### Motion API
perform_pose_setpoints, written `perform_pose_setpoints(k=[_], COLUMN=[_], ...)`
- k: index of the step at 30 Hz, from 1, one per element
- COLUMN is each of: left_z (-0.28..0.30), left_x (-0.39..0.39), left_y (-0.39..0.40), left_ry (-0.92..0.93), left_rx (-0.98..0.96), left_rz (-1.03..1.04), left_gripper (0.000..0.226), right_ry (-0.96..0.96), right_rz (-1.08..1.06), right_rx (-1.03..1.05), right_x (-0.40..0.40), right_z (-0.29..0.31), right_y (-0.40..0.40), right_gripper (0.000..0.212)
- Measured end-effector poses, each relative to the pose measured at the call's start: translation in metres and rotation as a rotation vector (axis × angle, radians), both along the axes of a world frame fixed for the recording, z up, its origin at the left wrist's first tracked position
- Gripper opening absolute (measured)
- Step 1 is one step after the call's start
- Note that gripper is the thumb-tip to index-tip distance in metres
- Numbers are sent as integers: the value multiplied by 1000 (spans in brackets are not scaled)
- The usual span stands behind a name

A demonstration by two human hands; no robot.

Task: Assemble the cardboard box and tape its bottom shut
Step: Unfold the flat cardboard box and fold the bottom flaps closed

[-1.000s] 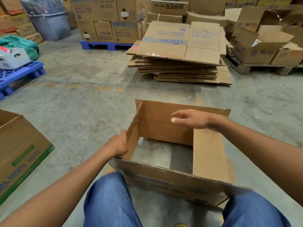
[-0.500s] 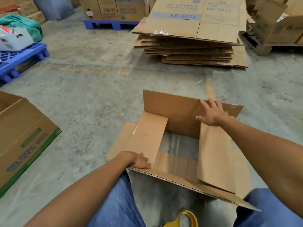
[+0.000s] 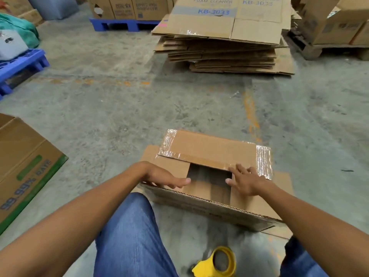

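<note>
Both grips flat, no grasp: left hand lies fingers out on the left minor flap, right hand spread on the right minor flap, fingertips touching the edge of the far major flap. Neither has hold of anything; they just press.

Cardboard box sits on the concrete floor at 12 o'clock from the knees, bottom side up. Far flap is folded in, with old shiny tape on both its ends. Near major flap is not yet folded over; a gap shows in the middle.

Step, as I read it: closing the bottom flaps, pre-tape. Next move likely needs one hand to free up and bring the near flap over while the other keeps the minors down, seam edges meeting. Then tape: yellow tape dispenser lies on the floor at 6 o'clock, between the legs, untouched.

Room: warehouse. Stack of flattened cartons at 12 o'clock, well apart. Blue pallet with printed boxes at 11. Another blue pallet at 10. Green-striped carton at 9. Wooden pallet with cartons at 1–2.
</note>
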State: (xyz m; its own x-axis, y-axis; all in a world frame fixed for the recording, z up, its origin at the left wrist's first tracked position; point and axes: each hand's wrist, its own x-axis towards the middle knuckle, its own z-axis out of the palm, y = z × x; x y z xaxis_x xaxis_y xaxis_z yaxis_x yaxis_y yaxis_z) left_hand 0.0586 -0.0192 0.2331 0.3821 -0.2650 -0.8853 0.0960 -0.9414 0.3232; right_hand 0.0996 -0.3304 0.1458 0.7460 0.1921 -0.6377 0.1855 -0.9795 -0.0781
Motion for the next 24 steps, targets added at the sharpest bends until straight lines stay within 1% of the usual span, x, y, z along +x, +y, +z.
perform_pose_setpoints(k=[2,3,4,5,6,8,9,10,11,12,13,14,15,16,18,19,21,22,24], left_z=[23,27,23,17,9,-11,-22,-32,-45,-58,-74,-88,-103,-113,-126,-129,-129,-127,-124], left_x=[4,7,11,15,20,30,34,38,42,45,47,48,48,47,49,52,55,55,55], left_y=[3,5,9,11,11,11,10,9,9,10,13,18,23,26,30,31,28,25,18], left_ry=[-40,-70,-125,-219,-352,-679,-799,-848,-836,-778,-705,-641,-599,-588,-622,-640,-613,-611,-622], left_rx=[-43,-23,13,35,65,170,222,270,306,328,317,283,228,175,138,147,167,184,225], left_rz=[-160,-200,-205,-192,-169,-106,-73,-8,91,207,314,388,426,449,475,467,448,440,421], left_gripper=[90,74,59,46,41,53,65,77,87,95,100,102,103,101,96,95,94,94,94], right_ry=[30,69,106,136,165,182,158,129,102,74,40,-3,-14,-25,-68,-81,-70,-99,-159], right_rz=[9,0,-24,-69,-109,-135,-140,-132,-121,-100,-51,1,10,-4,-53,-64,-99,-101,-111], right_rx=[17,28,50,87,127,150,161,180,189,185,138,87,46,36,51,54,83,117,115], right_x=[11,16,21,26,33,41,43,46,49,50,48,44,36,29,19,22,32,41,55], right_z=[5,14,23,33,42,59,62,62,59,50,38,24,8,-8,-30,-34,-36,-42,-47], right_y=[-1,1,4,7,7,6,6,4,0,-4,-10,-16,-23,-29,-33,-33,-32,-32,-33], right_gripper=[102,104,95,88,88,87,83,78,74,71,70,74,80,82,73,71,77,79,74])
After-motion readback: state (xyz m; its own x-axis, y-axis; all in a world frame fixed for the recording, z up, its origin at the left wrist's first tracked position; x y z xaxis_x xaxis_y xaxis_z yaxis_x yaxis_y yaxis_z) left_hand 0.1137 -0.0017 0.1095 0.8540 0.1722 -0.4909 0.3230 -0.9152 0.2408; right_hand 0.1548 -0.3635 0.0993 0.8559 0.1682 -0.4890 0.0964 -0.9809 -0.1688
